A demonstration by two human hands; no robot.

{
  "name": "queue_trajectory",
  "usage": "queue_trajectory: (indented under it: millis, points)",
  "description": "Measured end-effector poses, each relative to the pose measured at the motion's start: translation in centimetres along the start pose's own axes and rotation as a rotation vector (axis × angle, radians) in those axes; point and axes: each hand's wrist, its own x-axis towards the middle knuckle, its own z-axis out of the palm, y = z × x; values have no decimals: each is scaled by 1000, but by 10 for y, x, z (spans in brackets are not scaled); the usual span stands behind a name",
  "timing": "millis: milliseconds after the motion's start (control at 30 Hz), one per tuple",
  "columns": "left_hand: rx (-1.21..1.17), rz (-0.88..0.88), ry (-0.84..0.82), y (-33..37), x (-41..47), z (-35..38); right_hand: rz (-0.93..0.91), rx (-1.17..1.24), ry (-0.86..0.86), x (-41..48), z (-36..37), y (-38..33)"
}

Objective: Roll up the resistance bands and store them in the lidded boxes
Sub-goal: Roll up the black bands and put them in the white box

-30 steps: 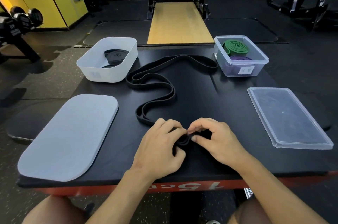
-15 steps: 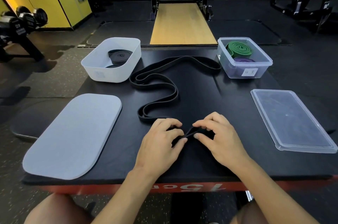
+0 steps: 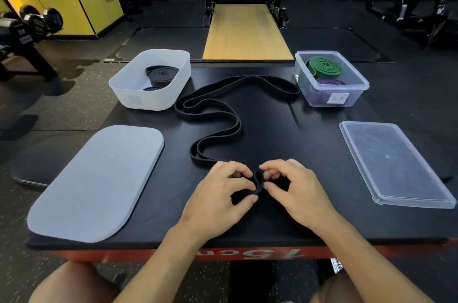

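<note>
With left hand (image 3: 218, 195) and right hand (image 3: 296, 190) we pinch the coil of the black band (image 3: 238, 126) at lower centre on the tabletop (image 3: 285, 129), and our fingers (image 3: 241, 185) hide most of it. At upper left the white box (image 3: 138, 98) holds a black roll (image 3: 162, 74). At upper right the clear box (image 3: 358, 84) holds a green roll (image 3: 323, 67) and a purple roll (image 3: 329, 82).

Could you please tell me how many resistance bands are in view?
5: a long black band on the table; a black roll and a second dark roll in the white box; a green roll and a purple roll in the clear box. Others may be hidden.
</note>
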Motion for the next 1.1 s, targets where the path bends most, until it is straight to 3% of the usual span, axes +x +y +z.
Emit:
queue_trajectory:
  millis: [333,767,1100]
  points:
    - [82,31,-70,6,3,-4,-16,47,33,2,-1,2]
    - [20,35,-89,0,4,-5,213,114,4,20,0,-11]
    - [-14,-44,39,1,5,3,111,62,-9,15,0,-12]
